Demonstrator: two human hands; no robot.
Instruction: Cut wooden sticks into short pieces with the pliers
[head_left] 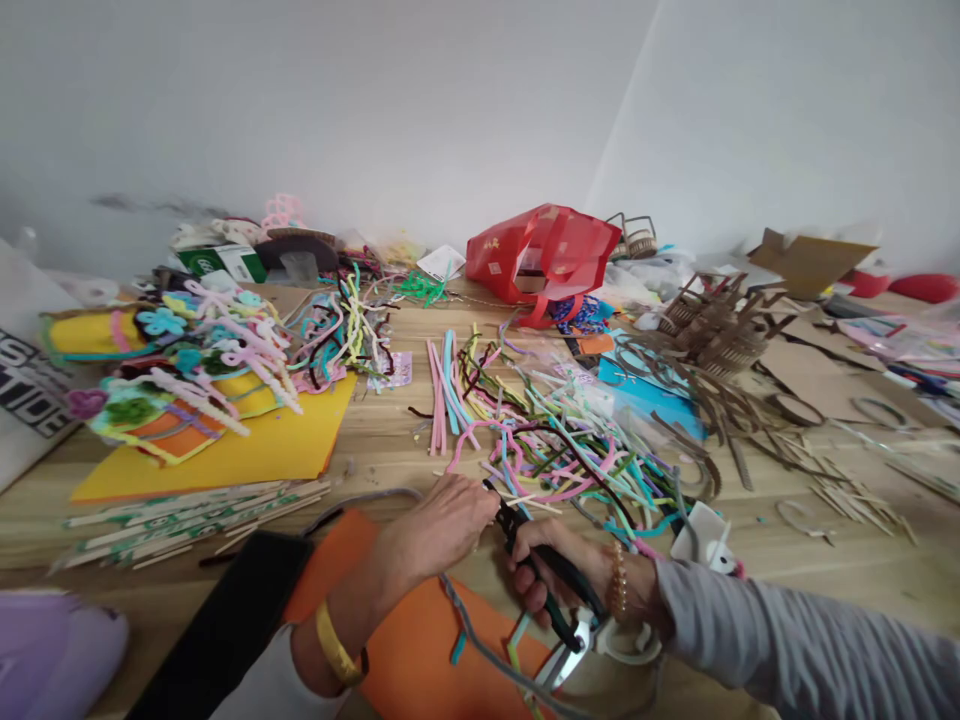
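My right hand (551, 565) grips a pair of black-handled pliers (506, 515), whose dark jaws point up and left. My left hand (454, 515) is closed right beside those jaws, its fingertips bent down; whatever it pinches is hidden. Beneath both hands lies an orange sheet (420, 640), crossed by a grey cord (480, 650) and a short teal offcut (458, 648). Silver blades (566, 660), apparently of scissors, rest below the pliers' handles. Just past my hands spreads a tangled heap of coloured pipe cleaners (555, 440).
Left are pipe-cleaner flower pieces (247, 350) on a yellow sheet (315, 440), wrapped sticks (187, 520) and a black flat object (232, 610). A red bag (540, 250) stands at the back. Brown woven baskets (712, 325) and cardboard (810, 370) occupy the right.
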